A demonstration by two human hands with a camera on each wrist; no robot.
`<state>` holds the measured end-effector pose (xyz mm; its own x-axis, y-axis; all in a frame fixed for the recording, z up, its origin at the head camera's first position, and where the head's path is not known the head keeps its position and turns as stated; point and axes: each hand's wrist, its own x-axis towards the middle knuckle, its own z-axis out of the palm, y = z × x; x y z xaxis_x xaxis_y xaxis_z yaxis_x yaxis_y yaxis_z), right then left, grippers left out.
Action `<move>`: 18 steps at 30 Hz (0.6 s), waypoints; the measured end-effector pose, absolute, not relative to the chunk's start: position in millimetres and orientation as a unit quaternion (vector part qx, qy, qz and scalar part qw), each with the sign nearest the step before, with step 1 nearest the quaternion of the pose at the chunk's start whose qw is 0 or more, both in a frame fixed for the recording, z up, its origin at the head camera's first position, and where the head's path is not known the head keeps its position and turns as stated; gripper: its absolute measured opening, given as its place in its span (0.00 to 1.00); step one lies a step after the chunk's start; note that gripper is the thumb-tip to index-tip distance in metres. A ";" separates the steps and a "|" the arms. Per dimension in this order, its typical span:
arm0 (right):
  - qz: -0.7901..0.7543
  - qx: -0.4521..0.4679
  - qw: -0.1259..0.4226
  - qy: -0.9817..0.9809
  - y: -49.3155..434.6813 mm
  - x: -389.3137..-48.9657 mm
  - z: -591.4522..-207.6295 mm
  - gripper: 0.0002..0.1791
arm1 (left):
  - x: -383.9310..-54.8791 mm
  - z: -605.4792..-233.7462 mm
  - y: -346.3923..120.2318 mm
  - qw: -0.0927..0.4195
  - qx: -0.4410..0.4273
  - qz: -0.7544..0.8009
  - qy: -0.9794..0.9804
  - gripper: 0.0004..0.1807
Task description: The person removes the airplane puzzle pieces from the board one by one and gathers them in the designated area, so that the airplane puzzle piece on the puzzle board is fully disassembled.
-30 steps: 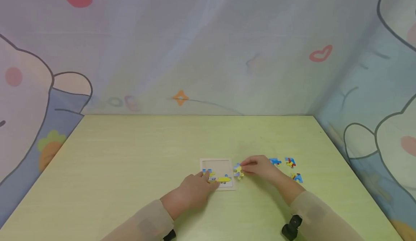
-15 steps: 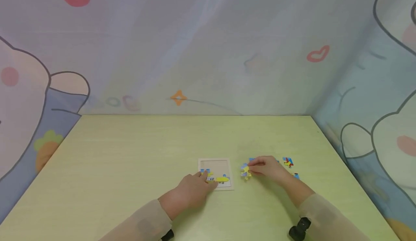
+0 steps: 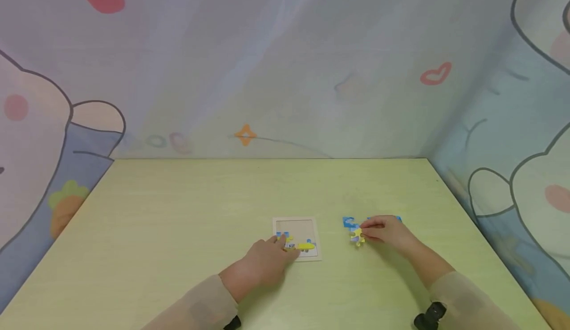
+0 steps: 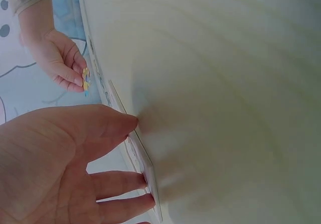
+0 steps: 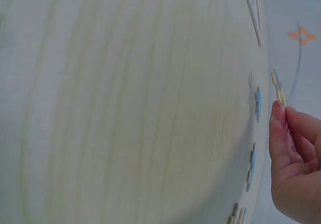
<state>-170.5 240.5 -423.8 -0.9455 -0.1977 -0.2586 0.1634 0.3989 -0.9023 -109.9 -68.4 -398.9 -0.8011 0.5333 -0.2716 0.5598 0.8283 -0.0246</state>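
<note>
My right hand [image 3: 392, 232] pinches a yellow and pale-blue jigsaw piece [image 3: 356, 236] between thumb and fingertips, to the right of a square wooden puzzle frame [image 3: 318, 238]. In the right wrist view, that jigsaw piece [image 5: 278, 87] is held up off the table. My left hand [image 3: 267, 260] rests on the frame's lower left, its fingers extended over fitted pieces and partly hiding them. A piece with a yellow shape [image 3: 305, 246] shows in the frame's lower right; the upper part is bare board. In the left wrist view, the left thumb and fingers [image 4: 120, 181] touch the frame's edge.
A blue jigsaw piece [image 3: 349, 221] lies just behind the held one. More loose pieces lie farther right, mostly hidden by the right hand; their edges [image 5: 251, 166] show in the right wrist view. A printed cloth [image 3: 285, 72] hangs behind the pale wooden table [image 3: 178, 206].
The right hand has moved right, away from the frame, carrying the jigsaw piece toward the loose pieces and uncovering a blue one. The left hand has stayed on the frame.
</note>
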 end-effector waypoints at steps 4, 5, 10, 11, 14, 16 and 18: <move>-0.542 -0.027 0.162 0.824 249.5 -170.1 -425.2 0.13 | -109.8 -400.3 -69.4 0.125 0.290 -0.054 0.947 0.26; -0.543 -0.025 0.162 0.824 251.3 -169.9 -425.4 0.13 | -109.7 -400.5 -69.5 0.125 0.289 -0.054 0.948 0.26; -0.535 -0.020 0.158 0.829 258.3 -166.4 -423.5 0.14 | -109.8 -401.1 -69.5 0.124 0.290 -0.053 0.947 0.26; -0.533 -0.021 0.156 0.831 259.5 -165.5 -423.0 0.14 | -109.9 -401.2 -69.6 0.123 0.291 -0.053 0.947 0.26; -0.521 -0.025 0.152 0.839 263.2 -163.6 -422.2 0.14 | -110.0 -401.6 -69.8 0.123 0.290 -0.053 0.947 0.26; -0.513 -0.024 0.148 0.845 266.4 -163.4 -422.9 0.13 | -110.1 -401.8 -69.8 0.126 0.289 -0.054 0.948 0.26; -0.498 -0.025 0.144 0.855 270.0 -163.7 -423.9 0.12 | -110.6 -402.0 -69.7 0.127 0.288 -0.055 0.948 0.26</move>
